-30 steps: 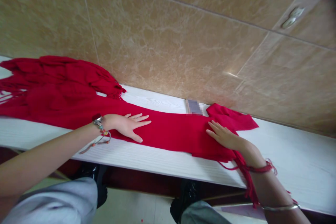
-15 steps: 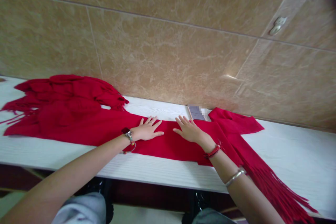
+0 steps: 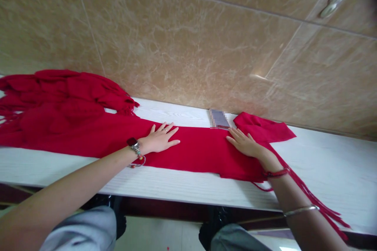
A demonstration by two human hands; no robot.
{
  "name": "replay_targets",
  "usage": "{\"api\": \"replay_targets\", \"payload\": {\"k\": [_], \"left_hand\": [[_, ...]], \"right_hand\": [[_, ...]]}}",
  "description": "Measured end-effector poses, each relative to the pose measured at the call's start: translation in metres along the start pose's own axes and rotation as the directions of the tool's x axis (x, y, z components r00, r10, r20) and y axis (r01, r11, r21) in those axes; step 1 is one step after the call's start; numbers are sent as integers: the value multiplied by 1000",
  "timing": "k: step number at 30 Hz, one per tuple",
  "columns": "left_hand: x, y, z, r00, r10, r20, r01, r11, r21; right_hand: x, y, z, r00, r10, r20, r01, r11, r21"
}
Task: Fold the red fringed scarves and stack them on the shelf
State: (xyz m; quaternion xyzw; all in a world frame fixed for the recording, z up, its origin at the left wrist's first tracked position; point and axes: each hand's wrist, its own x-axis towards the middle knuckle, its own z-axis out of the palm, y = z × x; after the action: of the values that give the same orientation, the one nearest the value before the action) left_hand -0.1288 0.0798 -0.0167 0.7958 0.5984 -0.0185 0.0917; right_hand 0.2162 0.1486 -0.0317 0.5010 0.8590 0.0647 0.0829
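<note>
Red, soft-looking woven fabric: one long, flat red cloth strip (image 3: 197, 150) lies lengthwise on a narrow white wood-grain tabletop (image 3: 182, 188). My left hand (image 3: 159, 140) rests palm down near its middle, fingers spread; my right hand (image 3: 244, 142) lies flat towards its right end, fingers slightly parted. Neither grips anything.

Handling estimate: light, limp, not fragile, easily creased; bare skin should drag it rather than slide. I would take hold by the near edge or the layered right end, pinching every layer together. Loose red fringe (image 3: 309, 195) beside my right wrist could snag.

Surroundings: a rumpled red fringed cloth heap (image 3: 67, 88) crowds the left; I cannot tell whether it joins the strip. Behind, a small grey-blue flat card (image 3: 219, 118), partly blurred, and a folded red cloth piece (image 3: 265, 127) limit room before the tan marbled wall (image 3: 176, 55).
</note>
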Motion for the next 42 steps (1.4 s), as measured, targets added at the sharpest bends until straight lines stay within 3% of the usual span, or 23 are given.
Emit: {"api": "replay_targets", "payload": {"k": [3, 6, 8, 10, 14, 18, 24, 27, 32, 37, 39, 42], "left_hand": [[-1, 0, 0, 1000, -3, -8, 3, 1000, 7], [-1, 1, -1, 1000, 0, -9, 0, 1000, 13], [0, 3, -2, 1000, -5, 4, 5, 1000, 16], [0, 4, -4, 1000, -16, 26, 16, 1000, 15], [1, -4, -6, 999, 5, 50, -6, 1000, 22], [-7, -30, -5, 999, -16, 37, 14, 999, 34], [-36, -76, -3, 995, -99, -11, 99, 993, 65], [-53, -97, -3, 988, -151, -37, 153, 984, 90], [-72, -123, -6, 960, -274, -62, 279, 957, 80], [-77, -126, -16, 851, -518, -86, 524, 849, 71], [-80, -129, -25, 820, -562, -105, 570, 819, 65], [-89, -144, -41, 779, -584, -228, 607, 793, 47]], "right_hand": [[-3, 8, -5, 984, 180, 1, -180, 983, 28], [-2, -8, -25, 954, 255, -158, -244, 966, 83], [2, -35, -44, 960, 125, -251, -105, 990, 93], [9, -71, -64, 963, 10, -269, 20, 994, 107], [32, -143, -86, 983, -138, -121, 157, 974, 162], [57, -183, -85, 990, -135, -46, 142, 971, 194], [74, -219, -70, 978, -162, -131, 189, 953, 237], [74, -229, -60, 959, -221, -174, 259, 936, 240], [74, -225, -51, 949, -263, -173, 297, 932, 207], [74, -230, -55, 965, -221, -145, 245, 953, 177], [74, -232, -54, 965, -216, -145, 240, 956, 170], [76, -234, -50, 964, -201, -173, 230, 958, 169]]}}
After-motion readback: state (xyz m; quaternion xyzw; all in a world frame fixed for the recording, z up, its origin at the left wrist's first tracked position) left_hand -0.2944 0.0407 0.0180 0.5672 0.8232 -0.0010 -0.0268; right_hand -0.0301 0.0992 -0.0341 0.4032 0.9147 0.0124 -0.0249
